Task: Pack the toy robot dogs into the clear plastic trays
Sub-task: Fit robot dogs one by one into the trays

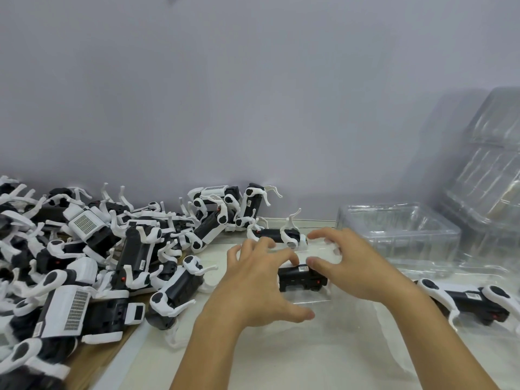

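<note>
A toy robot dog [302,278], black-bodied and lying belly up with a label strip visible, is held between 2 hands above a clear plastic tray [351,327] at the near centre of the table. The left hand [259,280] is placed over the dog's left end, its fingers curled onto the body and its thumb extended below. The right hand [351,266] is set on the dog's right end, with the thumb pressed to the top of the body and the fingers spread and bent beyond it. Whether the dog is seated in a tray recess cannot be told. Just beyond the hands, a second dog [277,235] is seen lying with white legs raised. To the right, a third dog [467,299] is laid belly up on clear plastic. A large heap of robot dogs [92,257], black and white, is piled on the left of the table [92,358]. At the right rear, a stack of empty clear trays [399,229] is set on the table, and further trays [489,164] are leaned against the pale wall [225,94].
</note>
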Demonstrator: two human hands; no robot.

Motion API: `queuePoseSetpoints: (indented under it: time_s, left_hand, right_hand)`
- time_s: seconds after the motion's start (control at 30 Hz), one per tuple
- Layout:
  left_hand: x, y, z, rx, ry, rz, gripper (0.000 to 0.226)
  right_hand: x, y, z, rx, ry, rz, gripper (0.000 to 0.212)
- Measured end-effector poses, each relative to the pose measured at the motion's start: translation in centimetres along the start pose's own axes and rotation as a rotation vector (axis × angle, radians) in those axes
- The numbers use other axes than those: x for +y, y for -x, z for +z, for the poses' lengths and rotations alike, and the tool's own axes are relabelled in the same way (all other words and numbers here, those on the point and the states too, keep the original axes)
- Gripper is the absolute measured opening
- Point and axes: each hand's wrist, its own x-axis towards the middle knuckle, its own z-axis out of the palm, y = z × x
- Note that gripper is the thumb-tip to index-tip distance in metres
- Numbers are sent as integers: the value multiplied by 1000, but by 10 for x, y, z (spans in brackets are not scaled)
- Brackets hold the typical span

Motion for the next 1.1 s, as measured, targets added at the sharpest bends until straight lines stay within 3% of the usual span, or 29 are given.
queuePoseSetpoints:
  time_s: [0.17,0.27,0.8,1.1]
  left_hand:
    - [3,-2,-1,220,-83,80,82]
    - [8,-3,-3,315,-126,102,84]
    - [8,-4,-3,465,-123,78,72]
    - [5,-4,-4,474,-132,73,70]
  right_hand:
    - [-7,-5,-2,308,-240,-49,27]
    - [-10,-5,-3,384,-348,-71,26]
    - [-16,-3,-7,485,-481,-112,22]
    - [-18,-3,-8,508,-525,-119,21]
